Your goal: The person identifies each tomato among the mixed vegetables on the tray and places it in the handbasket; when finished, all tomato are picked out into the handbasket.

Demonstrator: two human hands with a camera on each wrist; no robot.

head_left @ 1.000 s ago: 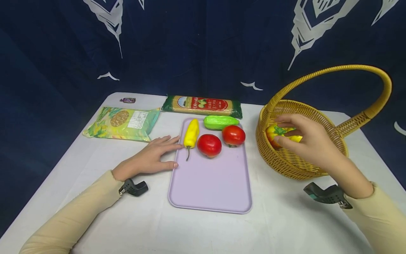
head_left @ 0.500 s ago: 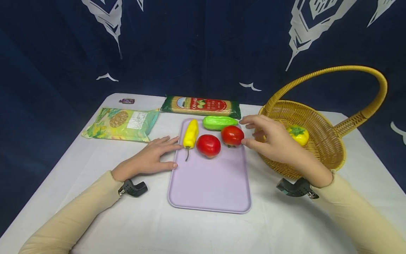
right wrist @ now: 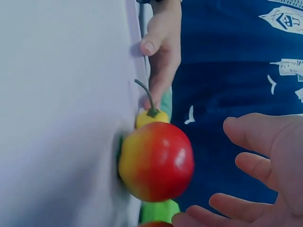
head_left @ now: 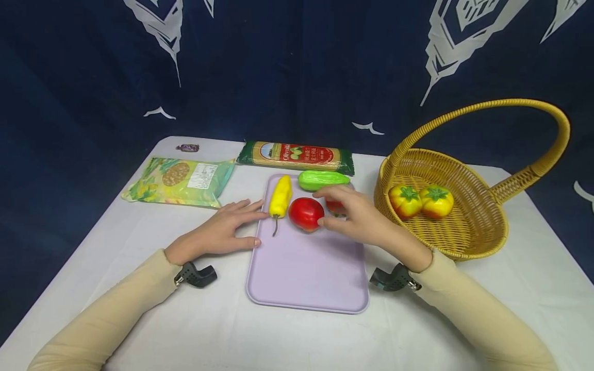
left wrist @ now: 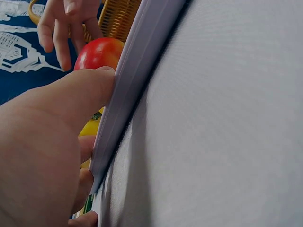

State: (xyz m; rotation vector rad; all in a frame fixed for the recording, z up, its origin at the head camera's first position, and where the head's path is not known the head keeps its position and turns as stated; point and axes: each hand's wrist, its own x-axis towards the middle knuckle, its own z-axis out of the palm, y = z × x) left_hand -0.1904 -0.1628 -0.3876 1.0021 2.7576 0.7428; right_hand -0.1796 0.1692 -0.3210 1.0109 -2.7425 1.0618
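My left hand [head_left: 227,226] rests at the left rim of a lilac tray [head_left: 306,273], thumb and fingertips touching its edge. On the tray lie a yellow pepper [head_left: 280,198], a green cucumber [head_left: 322,179] and a red tomato [head_left: 306,214]. A second red tomato [head_left: 335,207] is partly hidden behind my right hand [head_left: 355,216]. That hand hovers over the tray's right side, its fingers spread and nothing in them. In the right wrist view its fingers stand apart from the nearer tomato [right wrist: 158,161], whose underside is yellowish.
To the right stands a wicker basket [head_left: 468,242] with a tall handle, holding two yellow-red tomatoes [head_left: 422,201]. A pasta packet [head_left: 297,155] lies behind the tray. A green-yellow food bag [head_left: 178,180] is at the left, near a small purple flat item [head_left: 187,148].
My right hand has moved left from the basket, past its rim, to above the tray by the tomatoes. Two yellow-red tomatoes are left in the basket. The left hand has stayed put.
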